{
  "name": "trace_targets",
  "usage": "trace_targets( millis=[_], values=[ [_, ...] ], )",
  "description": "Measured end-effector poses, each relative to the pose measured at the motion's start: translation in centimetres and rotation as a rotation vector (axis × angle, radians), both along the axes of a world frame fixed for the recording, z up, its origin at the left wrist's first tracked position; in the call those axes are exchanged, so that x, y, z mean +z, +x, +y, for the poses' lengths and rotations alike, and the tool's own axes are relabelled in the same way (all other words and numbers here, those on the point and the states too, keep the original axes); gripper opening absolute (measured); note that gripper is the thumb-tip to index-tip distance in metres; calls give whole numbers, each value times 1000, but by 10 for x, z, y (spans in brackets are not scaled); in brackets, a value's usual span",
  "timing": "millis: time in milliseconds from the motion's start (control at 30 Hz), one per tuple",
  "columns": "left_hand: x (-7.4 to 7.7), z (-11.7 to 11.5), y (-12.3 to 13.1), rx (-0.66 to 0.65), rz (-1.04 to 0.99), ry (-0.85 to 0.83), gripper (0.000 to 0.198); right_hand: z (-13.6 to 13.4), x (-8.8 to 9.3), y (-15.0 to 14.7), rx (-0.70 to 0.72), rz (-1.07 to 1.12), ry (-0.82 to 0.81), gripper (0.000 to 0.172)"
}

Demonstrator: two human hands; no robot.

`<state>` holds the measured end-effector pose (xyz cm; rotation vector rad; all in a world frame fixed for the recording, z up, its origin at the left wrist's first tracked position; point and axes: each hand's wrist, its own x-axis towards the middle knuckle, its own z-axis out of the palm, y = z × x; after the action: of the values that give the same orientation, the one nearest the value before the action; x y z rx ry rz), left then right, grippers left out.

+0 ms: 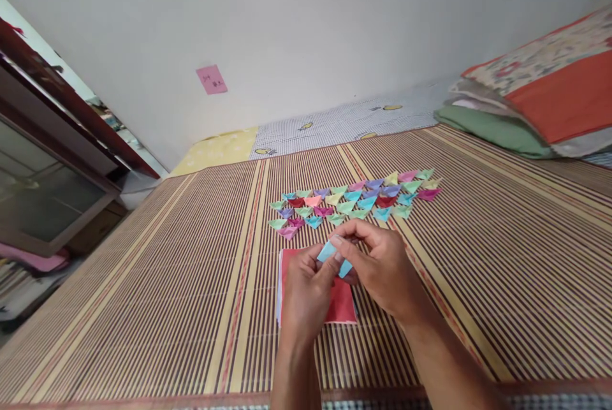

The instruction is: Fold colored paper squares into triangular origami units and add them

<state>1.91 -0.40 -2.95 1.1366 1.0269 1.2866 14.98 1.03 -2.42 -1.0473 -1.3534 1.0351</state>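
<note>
A small folded piece of light blue paper (327, 250) is pinched between both hands. My left hand (308, 282) grips its lower left side, with the thumb lying across it. The fingers of my right hand (375, 257) close on its upper right edge. Under the hands lies a stack of paper sheets (342, 305) with a red one on top, partly hidden by my left hand and wrist. Just beyond, several small folded paper boats (344, 207) in many colours stand in uneven rows.
A striped bamboo mat (191, 270) covers the bed. Folded quilts and pillows (549, 97) are piled at the right. A pink note (211, 80) sticks to the white wall behind. On the left stands a glass-fronted cabinet (38, 187).
</note>
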Motion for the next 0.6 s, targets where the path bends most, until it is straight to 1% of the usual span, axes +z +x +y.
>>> trace_targets(
  millis=[133, 233, 367, 433, 500, 533, 600],
  values=[
    [-3, -1, 0, -142, -35, -30, 21, 4, -4, 1, -21, 4, 33, 18],
    [-3, -2, 0, -213, -72, -68, 26, 8, -9, 2, -55, 52, 26, 20],
    [-1, -2, -5, -271, -26, -48, 35, 11, -9, 7, -65, 119, -9, 22],
    [0, 0, -9, -224, -14, -34, 34, 11, -7, 10, -58, 129, -17, 22],
    [0, 2, -13, -99, -49, -21, 25, 11, -6, 10, -40, 117, -24, 21],
    [0, 3, -14, -36, -75, -18, 24, 11, -5, 9, -26, 105, -30, 21],
    [0, 3, -13, 51, -116, -6, 30, 11, -5, 6, 2, 74, -36, 20]
  ],
)
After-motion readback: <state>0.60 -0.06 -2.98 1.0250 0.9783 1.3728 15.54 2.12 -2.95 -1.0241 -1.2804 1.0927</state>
